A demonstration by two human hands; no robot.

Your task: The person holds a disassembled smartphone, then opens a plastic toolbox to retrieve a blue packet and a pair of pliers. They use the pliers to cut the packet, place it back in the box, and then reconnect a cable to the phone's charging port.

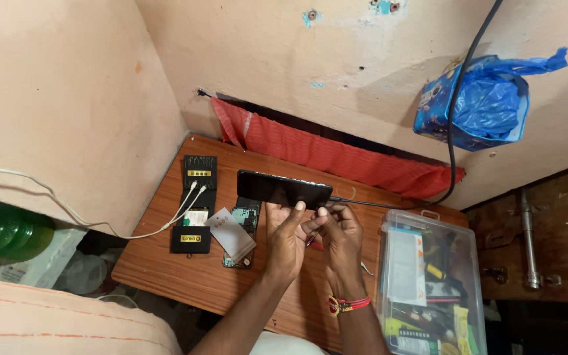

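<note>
Around your hands the small wooden table (185,276) is crowded: to your left lies a black tray-like unit (195,204) with yellow labels and two white cables (100,223) plugged into it, and beside it an opened phone body (248,220) with a greenish board showing, half covered by a pale flat packet (230,233). To your right a clear plastic box (428,283) stands with its lid on, packed with tools and small packages, among them a white card with an orange edge and yellow and green packets near the front. A red cloth (336,158) runs along the wall behind the table, a blue plastic bag (488,98) hangs on the wall above the box, and a green bottle (8,233) sits off the table's left edge. The black phone (284,189) is held up above the table, lying crosswise, just above your fingertips. Your left hand (287,240) touches its lower edge with thumb and forefinger pressed together near the right end. Your right hand (340,233) is curled close against the left, fingertips pinched by the phone's right corner, where a thin black cable (451,131) leads off and climbs the wall; what those fingers hold you cannot tell from here.
</note>
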